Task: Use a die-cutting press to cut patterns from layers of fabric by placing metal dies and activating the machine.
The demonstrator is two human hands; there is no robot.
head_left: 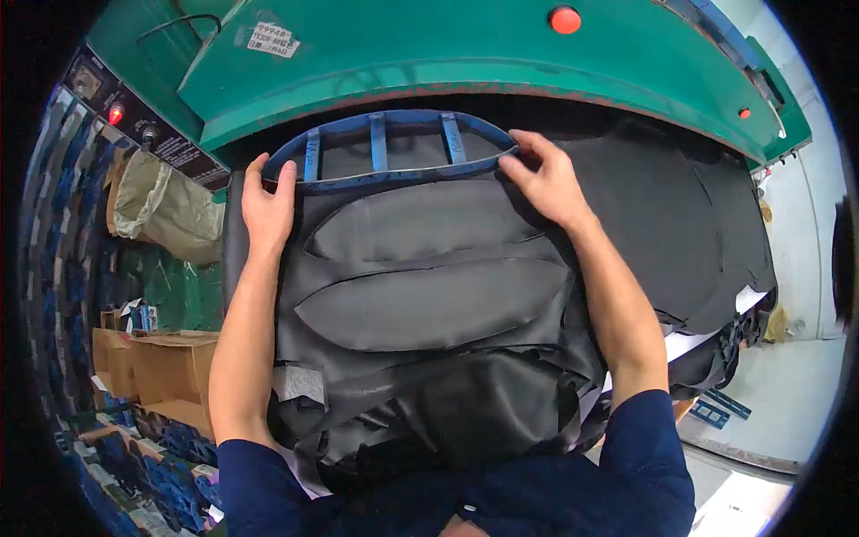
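A blue, leaf-shaped cutting die [378, 143] with three crossbars lies on black leather-like sheet material [635, 215]. My left hand [268, 210] grips its left tip between thumb and fingers. At the opposite tip, the thumb and fingers of my right hand [550, 183] close on the die's edge. Just nearer to me, a leaf-shaped cut outline [429, 219] shows in the black material. Below it is a second, similar cut shape [429, 304]. Loose black material [483, 403] lies crumpled and folded close to my body.
A green machine head [403, 54] with a red button [565, 20] spans the far side. Its control panel [134, 116] has a lit red lamp. On the left are a beige bag [165, 201], a cardboard box [170, 371] and racked blue dies [58, 268]. More blue dies [711, 413] lie lower right.
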